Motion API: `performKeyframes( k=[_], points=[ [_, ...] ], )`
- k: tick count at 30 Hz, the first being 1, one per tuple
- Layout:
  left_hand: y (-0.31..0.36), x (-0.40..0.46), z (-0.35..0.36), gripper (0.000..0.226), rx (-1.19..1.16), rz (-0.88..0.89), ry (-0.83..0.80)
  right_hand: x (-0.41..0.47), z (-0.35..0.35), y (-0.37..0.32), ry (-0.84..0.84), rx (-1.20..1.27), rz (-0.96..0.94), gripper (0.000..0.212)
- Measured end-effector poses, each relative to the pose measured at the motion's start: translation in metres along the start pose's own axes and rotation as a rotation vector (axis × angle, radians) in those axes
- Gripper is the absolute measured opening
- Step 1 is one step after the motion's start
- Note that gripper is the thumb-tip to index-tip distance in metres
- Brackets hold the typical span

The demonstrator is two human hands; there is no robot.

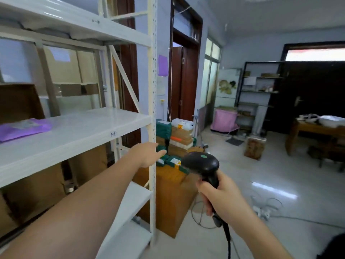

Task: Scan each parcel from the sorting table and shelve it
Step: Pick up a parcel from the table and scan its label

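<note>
My right hand (223, 195) grips the handle of a black barcode scanner (202, 164), whose head points left toward a wooden table (168, 199). On that table lie green parcels (172, 161) and, behind them, stacked cardboard boxes (182, 136). My left hand (149, 153) reaches forward past the white shelf post (153, 109), fingers extended and holding nothing, just short of the green parcels. A purple parcel (24, 128) lies on the middle board of the white shelf (74, 131).
Brown cartons (37, 191) fill the lower shelf levels. The scanner's cable (228, 240) hangs down, and loose cables and a power strip (263, 212) lie on the tiled floor to the right. A wooden desk (317, 131) and a dark rack (261, 90) stand far right.
</note>
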State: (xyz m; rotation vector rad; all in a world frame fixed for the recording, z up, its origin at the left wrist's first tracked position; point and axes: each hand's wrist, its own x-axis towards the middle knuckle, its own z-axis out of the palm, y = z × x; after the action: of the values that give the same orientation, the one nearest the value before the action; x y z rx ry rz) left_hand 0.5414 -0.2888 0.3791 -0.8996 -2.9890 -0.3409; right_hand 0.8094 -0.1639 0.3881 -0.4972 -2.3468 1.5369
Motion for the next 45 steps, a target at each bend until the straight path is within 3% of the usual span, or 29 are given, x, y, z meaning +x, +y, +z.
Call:
performKeyframes(
  k=[12, 25, 32, 35, 45],
  points=[
    [0.059, 0.174, 0.088, 0.077, 0.021, 0.135, -0.133, 0.105, -0.039, 0.051, 0.145, 0.014, 0.078, 0.007],
    [0.089, 0.354, 0.170, 0.081, 0.075, 0.073, -0.235, 0.291, -0.094, 0.121, 0.070, -0.093, 0.033, 0.003],
    [0.061, 0.428, 0.186, 0.085, 0.061, -0.024, -0.271, 0.404, -0.102, 0.138, -0.066, -0.070, 0.006, 0.001],
    [0.038, 0.465, 0.195, 0.086, 0.061, -0.067, -0.296, 0.456, -0.093, 0.147, -0.111, -0.060, -0.020, 0.012],
    [-0.047, 0.592, 0.225, 0.093, 0.028, -0.216, -0.336, 0.629, -0.050, 0.162, -0.217, -0.039, -0.017, 0.011]
  ],
)
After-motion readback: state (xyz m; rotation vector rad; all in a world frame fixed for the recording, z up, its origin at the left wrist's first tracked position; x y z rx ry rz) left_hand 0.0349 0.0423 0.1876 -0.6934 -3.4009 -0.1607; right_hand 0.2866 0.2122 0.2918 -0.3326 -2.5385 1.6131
